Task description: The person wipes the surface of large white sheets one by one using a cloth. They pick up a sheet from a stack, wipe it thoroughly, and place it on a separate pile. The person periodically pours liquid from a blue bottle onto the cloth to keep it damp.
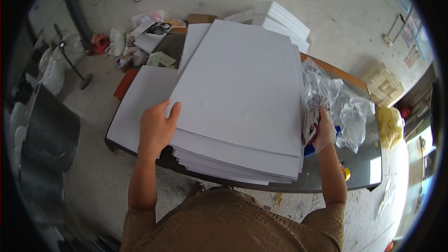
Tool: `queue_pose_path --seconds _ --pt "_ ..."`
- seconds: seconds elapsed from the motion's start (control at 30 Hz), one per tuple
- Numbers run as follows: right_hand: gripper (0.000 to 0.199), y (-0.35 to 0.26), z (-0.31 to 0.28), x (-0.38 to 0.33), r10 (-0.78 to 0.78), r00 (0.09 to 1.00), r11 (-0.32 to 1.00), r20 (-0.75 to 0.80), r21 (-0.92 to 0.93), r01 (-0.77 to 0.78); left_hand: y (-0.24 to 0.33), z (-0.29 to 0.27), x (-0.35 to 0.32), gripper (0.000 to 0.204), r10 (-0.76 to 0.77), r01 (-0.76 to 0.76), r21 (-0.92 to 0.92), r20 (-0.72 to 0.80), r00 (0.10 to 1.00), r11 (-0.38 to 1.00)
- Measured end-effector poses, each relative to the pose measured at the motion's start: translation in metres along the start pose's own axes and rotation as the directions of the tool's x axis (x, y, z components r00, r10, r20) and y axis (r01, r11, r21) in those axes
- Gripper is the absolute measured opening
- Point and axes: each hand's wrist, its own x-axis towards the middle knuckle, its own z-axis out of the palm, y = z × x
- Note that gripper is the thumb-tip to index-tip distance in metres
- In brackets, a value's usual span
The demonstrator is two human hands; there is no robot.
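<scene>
Gripping the left edge of smooth white flat sheets (240, 98) with left hand (156, 128), fingers curled; right hand (323, 133) touching right edge, near crinkled clear plastic (343, 107), finger spread unclear.

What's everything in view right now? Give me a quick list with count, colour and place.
Stack of sheets: one, white, table centre.
Single sheet: one, white, table left.
Plastic bags: a crumpled heap, clear, table right.
Foam blocks: a few, white, far end.
Table: one, dark grey, orange far edge.
Fan: one, black, floor left.
Clutter pile: mixed, floor beyond table.
Left hand: bare, on stack's left edge.
Right hand: clear glove, at stack's right edge.
</scene>
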Motion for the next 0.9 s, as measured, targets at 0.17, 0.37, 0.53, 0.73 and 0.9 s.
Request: queue_pose_path --seconds 0.17,0.37,0.53,0.73,0.9 --pt "0.039 -0.004 -0.007 0.01 0.02 0.998 0.999 0.053 -0.037 -0.018 0.019 -0.019 0.019 0.042 -0.062 0.069 -0.282 0.036 0.997 0.957" --pt "0.04 -0.011 -0.007 0.012 -0.023 0.992 0.987 0.123 -0.155 0.042 0.009 -0.002 0.054 0.03 -0.03 0.442 -0.787 0.476 0.879 0.43" --pt "0.039 -0.043 -0.014 0.012 -0.088 0.99 0.972 0.11 -0.208 0.109 -0.011 -0.052 0.075 0.022 0.02 0.303 -0.884 0.331 0.943 0.356" --pt "0.035 -0.061 -0.006 -0.014 -0.213 0.974 0.926 0.072 -0.303 0.225 -0.138 -0.153 0.075 0.041 -0.058 0.068 -0.859 0.044 0.997 0.508" --pt "0.037 -0.049 0.023 -0.033 -0.208 0.977 0.924 0.045 -0.318 0.211 -0.298 -0.215 0.04 0.05 -0.308 0.151 -0.716 -0.093 0.947 0.682"
